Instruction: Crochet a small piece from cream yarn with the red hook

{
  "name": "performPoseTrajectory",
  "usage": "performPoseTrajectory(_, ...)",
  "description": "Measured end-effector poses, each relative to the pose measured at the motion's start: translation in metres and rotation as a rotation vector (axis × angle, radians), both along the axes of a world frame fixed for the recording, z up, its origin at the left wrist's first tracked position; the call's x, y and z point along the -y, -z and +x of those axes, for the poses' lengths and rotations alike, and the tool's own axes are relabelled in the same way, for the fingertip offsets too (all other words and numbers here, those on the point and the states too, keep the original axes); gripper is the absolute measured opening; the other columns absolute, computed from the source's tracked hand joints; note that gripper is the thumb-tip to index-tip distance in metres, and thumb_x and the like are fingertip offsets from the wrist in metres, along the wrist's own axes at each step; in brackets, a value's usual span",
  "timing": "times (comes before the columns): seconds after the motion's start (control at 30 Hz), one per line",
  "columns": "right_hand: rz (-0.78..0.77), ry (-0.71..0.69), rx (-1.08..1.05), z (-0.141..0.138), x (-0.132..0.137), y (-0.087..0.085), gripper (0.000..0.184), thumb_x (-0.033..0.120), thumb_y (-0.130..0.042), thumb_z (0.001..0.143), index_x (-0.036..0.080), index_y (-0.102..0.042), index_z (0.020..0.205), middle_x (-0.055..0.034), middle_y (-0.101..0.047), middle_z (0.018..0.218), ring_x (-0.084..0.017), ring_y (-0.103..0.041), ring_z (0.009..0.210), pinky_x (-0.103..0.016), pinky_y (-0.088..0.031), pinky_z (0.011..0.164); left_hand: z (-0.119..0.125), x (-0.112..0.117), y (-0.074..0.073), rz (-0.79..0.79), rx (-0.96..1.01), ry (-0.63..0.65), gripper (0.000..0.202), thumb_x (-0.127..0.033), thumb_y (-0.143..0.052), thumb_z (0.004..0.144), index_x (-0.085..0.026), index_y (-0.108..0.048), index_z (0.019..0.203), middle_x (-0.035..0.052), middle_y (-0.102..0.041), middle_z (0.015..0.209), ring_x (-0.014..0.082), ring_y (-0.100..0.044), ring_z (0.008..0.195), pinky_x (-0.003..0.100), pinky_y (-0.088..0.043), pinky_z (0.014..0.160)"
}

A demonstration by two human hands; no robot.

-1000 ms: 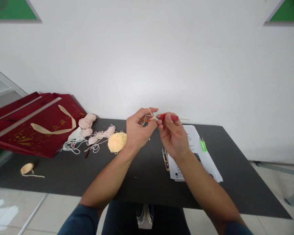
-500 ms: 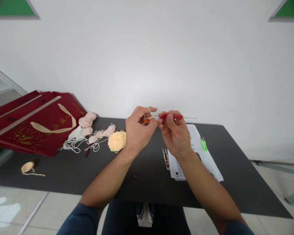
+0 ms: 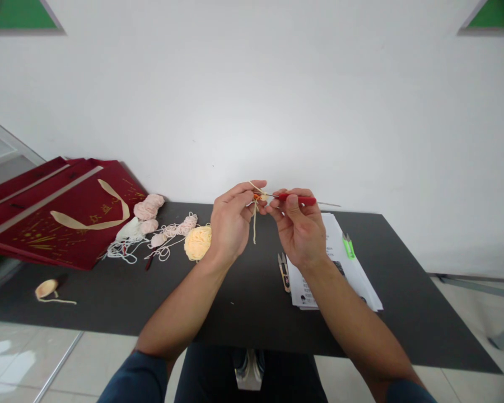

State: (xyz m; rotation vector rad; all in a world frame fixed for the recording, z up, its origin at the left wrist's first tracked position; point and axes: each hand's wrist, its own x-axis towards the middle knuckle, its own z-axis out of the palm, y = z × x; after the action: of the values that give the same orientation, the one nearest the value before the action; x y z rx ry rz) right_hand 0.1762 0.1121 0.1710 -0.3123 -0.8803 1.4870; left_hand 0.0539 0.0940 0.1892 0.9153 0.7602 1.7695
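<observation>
My right hand (image 3: 299, 228) is closed on a crochet hook with a red handle (image 3: 299, 199), whose metal tip points left. My left hand (image 3: 232, 219) pinches a small orange crochet piece (image 3: 257, 197) at the hook's tip, with cream yarn (image 3: 254, 224) looped over the forefinger and a short tail hanging down. Both hands are held above the dark table (image 3: 243, 296), near its far edge. A cream yarn ball (image 3: 197, 242) lies on the table just left of my left wrist.
Thread snips (image 3: 283, 272) lie beside a stack of printed papers (image 3: 348, 274) with a green clip (image 3: 347, 246). Pink yarn bundles (image 3: 149, 207) and loose white yarn (image 3: 124, 246) sit left, by dark red folders (image 3: 59, 212). A small cream yarn coil (image 3: 46, 289) lies far left.
My hands have drawn slightly apart and the hook has slid right. A tail of cream yarn now hangs below the orange piece.
</observation>
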Motion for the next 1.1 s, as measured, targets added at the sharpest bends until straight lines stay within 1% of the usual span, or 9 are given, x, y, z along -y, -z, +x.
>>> performPoseTrajectory(0.1,-0.002,-0.001,0.002,0.000,0.000,0.000,0.012,0.033,-0.079,0.090,0.026,-0.070,0.093,0.0028,-0.078,0.097,-0.009,-0.075,0.082,-0.027,-0.068,0.084,0.000,0.000,0.001,0.014,0.000,0.013,0.027,-0.011,-0.063,0.073,-0.016,-0.081,0.093,0.0056,-0.072,0.081,0.0135,-0.064,0.071,0.029,-0.052,0.068)
performPoseTrajectory(0.23,-0.026,-0.007,0.009,0.000,0.000,-0.001,0.014,0.035,-0.080,0.089,0.027,-0.070,0.093,0.0033,-0.078,0.097,-0.010,-0.075,0.082,-0.028,-0.069,0.086,0.001,0.000,0.004,0.029,-0.063,-0.015,0.037,-0.003,-0.068,0.065,-0.021,-0.081,0.096,0.0013,-0.072,0.081,0.0122,-0.063,0.073,0.027,-0.052,0.069)
performPoseTrajectory(0.37,-0.033,-0.010,0.003,0.000,0.001,-0.001,0.013,0.034,-0.080,0.090,0.027,-0.070,0.094,0.0036,-0.078,0.098,-0.009,-0.075,0.082,-0.028,-0.069,0.086,0.001,-0.001,0.009,0.049,-0.124,-0.071,0.039,-0.001,-0.071,0.067,-0.023,-0.080,0.097,0.0001,-0.073,0.085,0.0113,-0.065,0.079,0.024,-0.051,0.072)
performPoseTrajectory(0.53,-0.024,-0.022,-0.002,-0.001,0.002,-0.002,0.012,0.034,-0.080,0.090,0.028,-0.070,0.093,0.0043,-0.078,0.096,-0.008,-0.074,0.082,-0.025,-0.069,0.083,0.000,-0.002,0.013,0.068,-0.200,-0.109,0.039,-0.001,-0.071,0.067,-0.024,-0.080,0.098,-0.0005,-0.072,0.083,0.0111,-0.063,0.076,0.024,-0.049,0.069)
performPoseTrajectory(0.67,-0.021,-0.020,0.010,-0.002,0.003,-0.002,0.012,0.035,-0.080,0.090,0.028,-0.071,0.093,0.0042,-0.078,0.097,-0.009,-0.073,0.082,-0.026,-0.068,0.083,0.001,0.000,0.013,0.109,-0.207,-0.141,0.033,-0.005,-0.073,0.070,-0.024,-0.080,0.096,-0.0008,-0.069,0.078,0.0115,-0.060,0.073,0.024,-0.048,0.066)
performPoseTrajectory(0.8,-0.019,-0.026,0.005,-0.001,0.003,-0.001,0.010,0.034,-0.079,0.091,0.029,-0.071,0.093,0.0044,-0.078,0.098,-0.009,-0.073,0.083,-0.029,-0.068,0.085,0.003,0.001,0.012,0.123,-0.192,-0.153,0.024,-0.011,-0.077,0.076,-0.025,-0.080,0.096,-0.0016,-0.067,0.077,0.0102,-0.058,0.071,0.025,-0.048,0.068)
performPoseTrajectory(0.97,-0.012,-0.019,0.016,-0.001,0.002,-0.001,0.012,0.035,-0.080,0.089,0.029,-0.070,0.092,0.0046,-0.077,0.097,-0.009,-0.071,0.081,-0.026,-0.065,0.084,0.005,0.001,0.011,0.131,-0.266,-0.275,0.024,-0.009,-0.076,0.075,-0.023,-0.080,0.094,-0.0001,-0.069,0.085,0.0101,-0.058,0.072,0.025,-0.048,0.067)
performPoseTrajectory(1.1,0.017,0.005,0.040,0.001,0.000,-0.002,0.012,0.035,-0.080,0.089,0.029,-0.070,0.091,0.0040,-0.075,0.096,-0.009,-0.067,0.076,-0.026,-0.062,0.080,0.005,0.003,0.010,0.126,-0.334,-0.330,0.025,-0.010,-0.074,0.076,-0.023,-0.078,0.097,-0.0020,-0.067,0.077,0.0106,-0.058,0.069,0.025,-0.048,0.066)
